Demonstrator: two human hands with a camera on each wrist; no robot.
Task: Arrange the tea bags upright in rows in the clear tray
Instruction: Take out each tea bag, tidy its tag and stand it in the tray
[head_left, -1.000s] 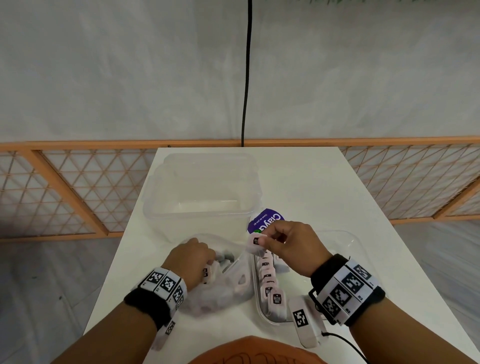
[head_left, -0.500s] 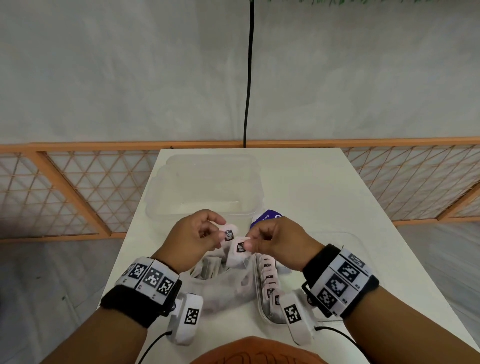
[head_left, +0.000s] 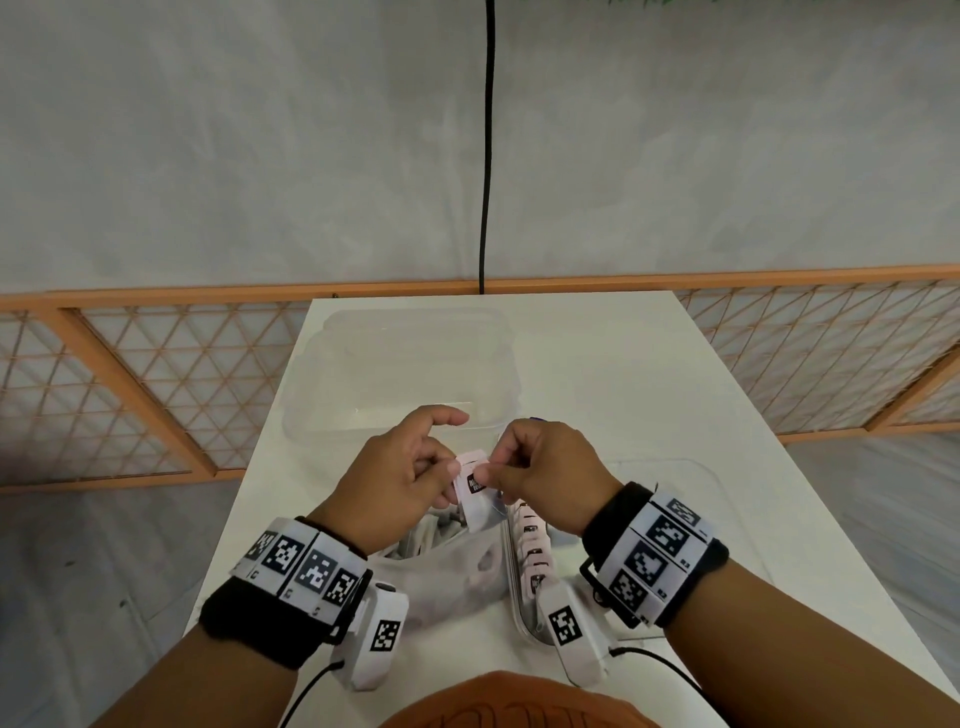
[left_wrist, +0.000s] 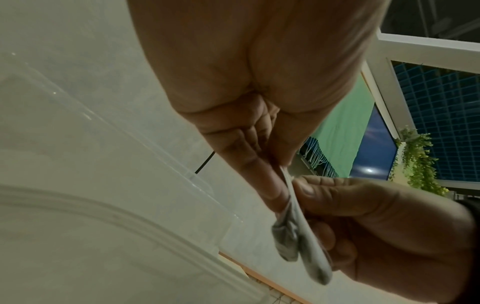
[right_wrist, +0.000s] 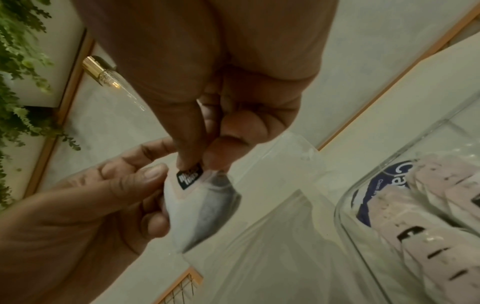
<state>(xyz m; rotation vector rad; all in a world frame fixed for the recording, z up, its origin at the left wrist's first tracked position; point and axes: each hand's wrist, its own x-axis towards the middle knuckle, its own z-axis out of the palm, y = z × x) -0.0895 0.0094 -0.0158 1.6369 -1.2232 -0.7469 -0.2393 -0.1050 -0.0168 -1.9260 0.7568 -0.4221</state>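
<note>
Both hands meet above the table and pinch white tea bags (head_left: 474, 493) with a black tag. My left hand (head_left: 447, 478) holds their left side, thumb on the front. My right hand (head_left: 493, 467) pinches the tagged top (right_wrist: 189, 178). Two grey pouches (left_wrist: 298, 244) hang side by side below the fingers in the left wrist view. The clear tray (head_left: 680, 461) lies under my right wrist. A row of upright tea bags (head_left: 532, 545) stands along its left wall (right_wrist: 428, 226).
A crumpled clear plastic bag (head_left: 462, 566) with several loose tea bags (head_left: 423, 538) lies below the left hand. A large clear tub (head_left: 400, 364) stands at the back of the white table. A purple label (right_wrist: 376, 197) shows through the tray. Orange lattice fencing borders the table.
My left hand came up out of the plastic bag with a tea bag and met the right hand. Both hands now hold the bags together, a little higher than before.
</note>
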